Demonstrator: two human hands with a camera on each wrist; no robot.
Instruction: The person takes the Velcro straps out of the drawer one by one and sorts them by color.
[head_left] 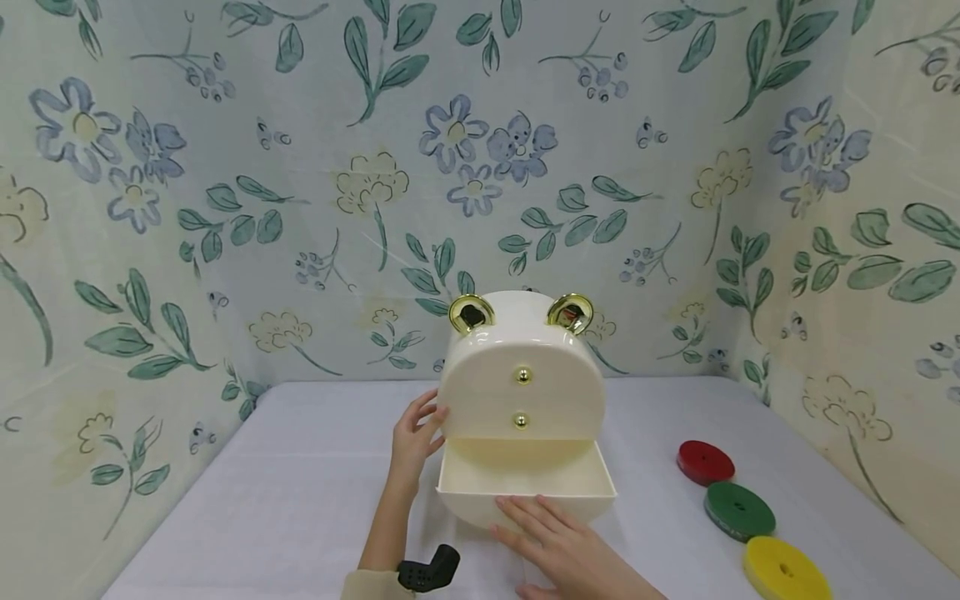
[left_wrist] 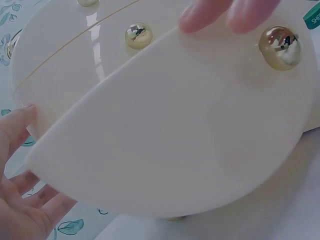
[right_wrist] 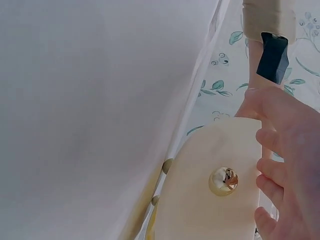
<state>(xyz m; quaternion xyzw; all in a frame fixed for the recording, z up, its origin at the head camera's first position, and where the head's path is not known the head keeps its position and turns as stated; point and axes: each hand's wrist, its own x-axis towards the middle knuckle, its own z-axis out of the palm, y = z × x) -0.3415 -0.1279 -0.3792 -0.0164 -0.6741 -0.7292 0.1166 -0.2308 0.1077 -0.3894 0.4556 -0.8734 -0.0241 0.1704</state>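
A cream cabinet (head_left: 480, 396) with a rounded top and gold knobs stands in the middle of the table, in the head view. Its bottom drawer (head_left: 471, 508) is pulled out, and the inside shows bare. My left hand (head_left: 412, 442) steadies the cabinet's left side, with the fingers extended along it. Over the drawer's front rim lie the extended fingers of my right hand (head_left: 558, 546). In the left wrist view, the drawer front (left_wrist: 145, 145) and its gold knob (left_wrist: 281, 48) show large, with right fingertips at the rim.
Red (head_left: 705, 462), green (head_left: 739, 511) and yellow (head_left: 786, 569) flat discs lie in a row on the right of the white-covered table (head_left: 315, 467). Two gold rings (head_left: 471, 314) stand on the cabinet's top. Behind hangs a floral cloth (head_left: 315, 150).
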